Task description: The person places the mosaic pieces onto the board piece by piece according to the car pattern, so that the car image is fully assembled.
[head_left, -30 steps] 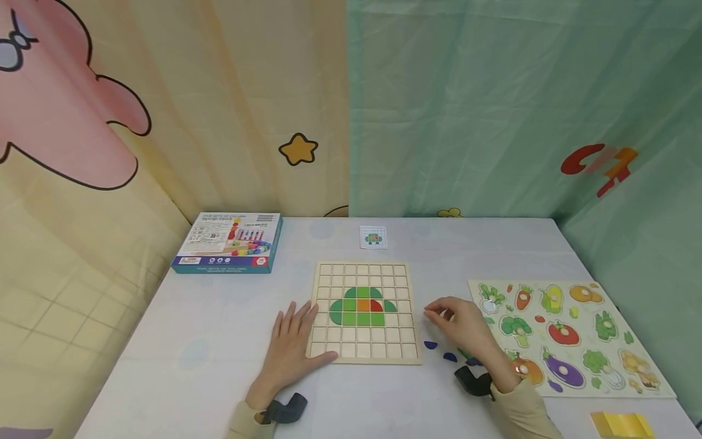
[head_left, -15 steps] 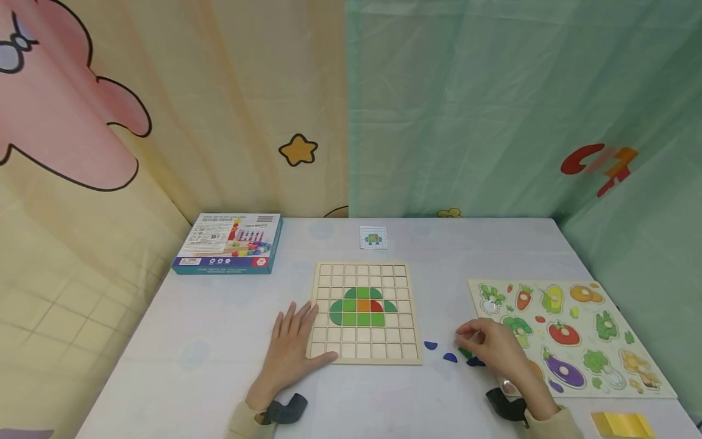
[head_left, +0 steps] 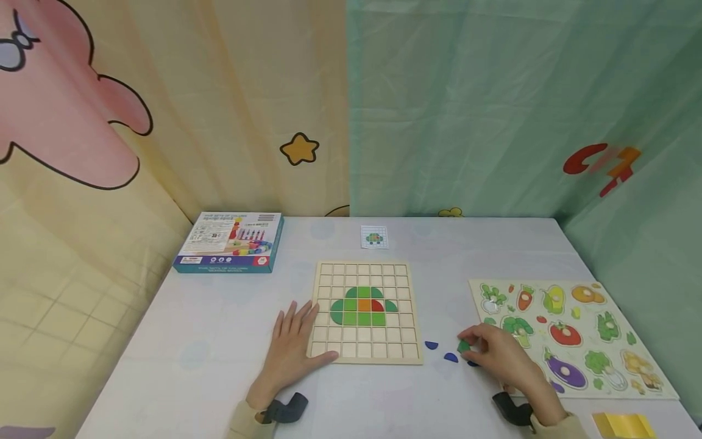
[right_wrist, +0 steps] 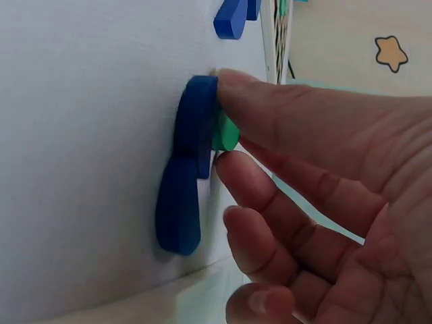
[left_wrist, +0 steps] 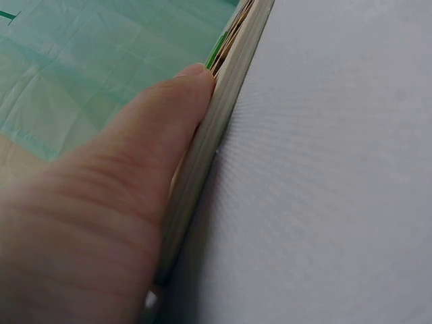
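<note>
My left hand (head_left: 293,344) lies with its fingers spread along the left side of a wooden grid board (head_left: 364,350), its thumb (left_wrist: 169,101) against the near edge. Green, orange and red pieces form a rounded pattern in the middle of that board. To the right, my right hand (head_left: 496,353) pinches a green rounded piece (right_wrist: 228,133) between thumb and forefinger, low over the table. Dark blue half-round pieces (right_wrist: 179,202) lie right beside those fingertips. Two more blue half-rounds (head_left: 451,358) lie between the board and the right hand.
A vegetable puzzle board (head_left: 598,393) lies at the right, partly under my right wrist. Beyond the grid board is a small pattern card (head_left: 374,237). A boxed toy set (head_left: 230,242) sits at the back left. A yellow block (head_left: 623,425) is at the near right.
My right hand has moved right and toward me, from beside the grid board to the loose pieces, and now pinches the green one. The left hand has stayed put.
</note>
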Demonstrator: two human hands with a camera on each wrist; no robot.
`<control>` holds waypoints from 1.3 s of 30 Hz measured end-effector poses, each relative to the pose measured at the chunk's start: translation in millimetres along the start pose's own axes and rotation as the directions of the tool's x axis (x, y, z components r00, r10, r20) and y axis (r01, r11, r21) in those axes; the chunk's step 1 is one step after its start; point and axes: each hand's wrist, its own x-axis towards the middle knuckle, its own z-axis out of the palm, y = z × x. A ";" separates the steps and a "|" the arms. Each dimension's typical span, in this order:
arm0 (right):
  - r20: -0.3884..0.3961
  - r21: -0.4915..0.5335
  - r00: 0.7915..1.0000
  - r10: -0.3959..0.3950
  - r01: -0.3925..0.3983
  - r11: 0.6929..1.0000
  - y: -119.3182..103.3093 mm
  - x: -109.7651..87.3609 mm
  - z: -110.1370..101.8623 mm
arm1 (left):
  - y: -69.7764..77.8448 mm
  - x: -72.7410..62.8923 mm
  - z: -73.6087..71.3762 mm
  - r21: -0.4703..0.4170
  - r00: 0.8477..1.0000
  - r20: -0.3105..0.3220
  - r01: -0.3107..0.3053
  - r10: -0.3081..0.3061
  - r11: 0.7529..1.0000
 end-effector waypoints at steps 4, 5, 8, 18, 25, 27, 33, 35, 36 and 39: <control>-0.027 -0.017 1.000 0.003 -0.004 1.000 -0.8 4.0 3.4 | 0.4 0.3 -0.4 -0.002 1.000 -0.002 -0.003 0.003 1.000; -0.032 -0.021 0.999 0.006 -0.007 1.000 -1.2 5.0 3.9 | 0.6 0.3 -0.8 -0.004 1.000 -0.001 -0.003 0.003 1.000; -0.040 -0.032 0.999 0.020 -0.021 0.999 -2.9 7.3 4.4 | 0.5 0.0 -1.0 -0.002 1.000 0.003 0.000 0.000 1.000; -0.010 -0.050 0.999 0.032 -0.033 0.998 -7.8 16.4 2.8 | -0.7 -1.1 -2.1 0.004 1.000 -0.008 0.002 -0.002 1.000; 0.009 -0.015 1.000 0.028 -0.028 1.000 -7.5 19.8 2.9 | 0.5 -0.5 -0.8 -0.008 1.000 0.013 0.007 -0.007 1.000; 0.003 0.008 1.000 0.026 -0.026 1.000 -6.8 19.8 3.8 | 1.0 0.0 -0.6 -0.007 1.000 0.010 0.006 -0.006 1.000; -0.059 0.053 0.998 -0.005 0.008 0.999 -6.3 19.1 7.6 | 0.8 0.5 -0.9 0.002 1.000 0.009 0.006 -0.006 1.000; -0.094 0.059 0.995 -0.018 0.023 0.998 -7.5 19.4 8.9 | 0.7 0.5 -1.0 0.001 1.000 0.010 0.006 -0.006 1.000; -0.109 0.068 0.994 -0.023 0.031 0.997 -8.6 19.8 9.5 | 0.7 0.5 -0.8 -0.001 1.000 0.009 0.005 -0.005 1.000; -0.152 0.086 0.987 -0.044 0.057 0.995 -13.5 21.9 11.7 | 0.5 0.3 -0.5 -0.002 1.000 0.004 0.003 -0.003 1.000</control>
